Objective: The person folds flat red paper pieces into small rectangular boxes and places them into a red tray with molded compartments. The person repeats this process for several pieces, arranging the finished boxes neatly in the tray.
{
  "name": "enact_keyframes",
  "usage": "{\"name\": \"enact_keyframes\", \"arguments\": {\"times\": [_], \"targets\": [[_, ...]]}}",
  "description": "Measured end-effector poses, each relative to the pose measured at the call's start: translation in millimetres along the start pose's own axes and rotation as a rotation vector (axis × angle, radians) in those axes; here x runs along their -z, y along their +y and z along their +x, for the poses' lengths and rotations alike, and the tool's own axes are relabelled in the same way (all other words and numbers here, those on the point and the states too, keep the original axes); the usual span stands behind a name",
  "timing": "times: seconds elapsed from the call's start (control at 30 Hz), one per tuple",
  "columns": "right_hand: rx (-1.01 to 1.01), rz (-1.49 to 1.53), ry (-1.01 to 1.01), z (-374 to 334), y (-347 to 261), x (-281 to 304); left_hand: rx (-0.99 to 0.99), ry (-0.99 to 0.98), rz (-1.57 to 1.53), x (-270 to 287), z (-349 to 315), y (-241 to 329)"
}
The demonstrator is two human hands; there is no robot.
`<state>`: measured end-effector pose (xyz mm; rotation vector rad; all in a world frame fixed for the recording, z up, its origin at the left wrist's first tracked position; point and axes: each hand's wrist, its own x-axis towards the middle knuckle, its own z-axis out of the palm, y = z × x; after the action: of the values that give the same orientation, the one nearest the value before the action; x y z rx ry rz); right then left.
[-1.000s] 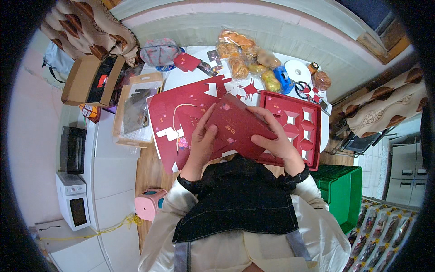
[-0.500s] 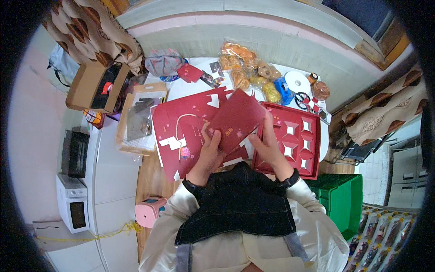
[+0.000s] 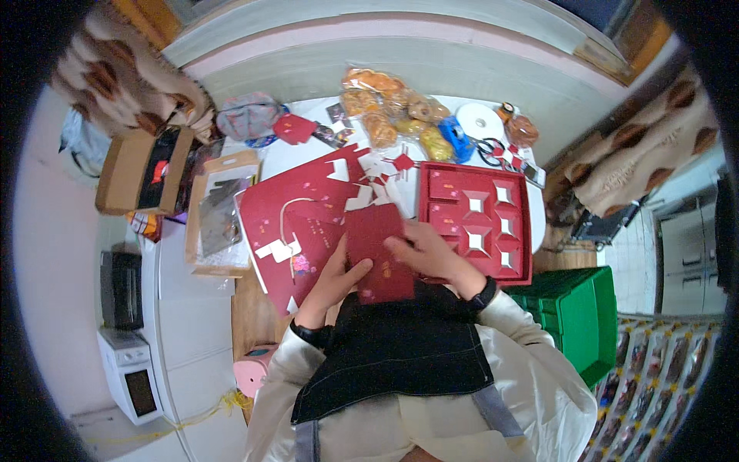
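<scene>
A dark red cardboard piece (image 3: 379,250) with small gold and pink print is held upright at the table's near edge, in front of my apron. My left hand (image 3: 336,276) grips its left side, the thumb lying across the front. On the right edge, my right hand (image 3: 431,252) has its thumb on the face, its fingers partly hidden behind. Beneath and left of it lies a large flat red printed cardboard sheet (image 3: 265,196), with a pale cord (image 3: 284,223) and white offcuts on top. To the right sits a red tray (image 3: 490,264) with several square white-bottomed openings.
Bagged bread (image 3: 375,81), a blue tape dispenser (image 3: 459,143), a white roll (image 3: 479,121) and black-handled scissors (image 3: 489,150) line the table's back. At left are a cardboard tray (image 3: 223,266) and an open brown box (image 3: 122,175). A green crate (image 3: 581,327) stands at lower right.
The red cardboard piece has come down toward me and turned from slanted to nearly upright. Both hands moved with it, and the whole view shifted a little.
</scene>
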<state>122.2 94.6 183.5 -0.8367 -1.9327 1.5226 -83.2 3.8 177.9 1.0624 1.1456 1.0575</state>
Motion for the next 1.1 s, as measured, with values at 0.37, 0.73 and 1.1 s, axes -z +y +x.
{"name": "enact_keyframes", "arguments": {"times": [0.37,0.73,1.1], "targets": [[-0.284,0.327,-0.092,-26,10,3,0.126,-0.082,0.277,16,-18,-42],[0.173,0.2,0.03,21,13,1,-0.05,-0.233,0.696,20,16,14],[-0.169,0.045,-0.093,-1,-17,-7,0.056,-0.024,0.193,0,-21,23]]}}
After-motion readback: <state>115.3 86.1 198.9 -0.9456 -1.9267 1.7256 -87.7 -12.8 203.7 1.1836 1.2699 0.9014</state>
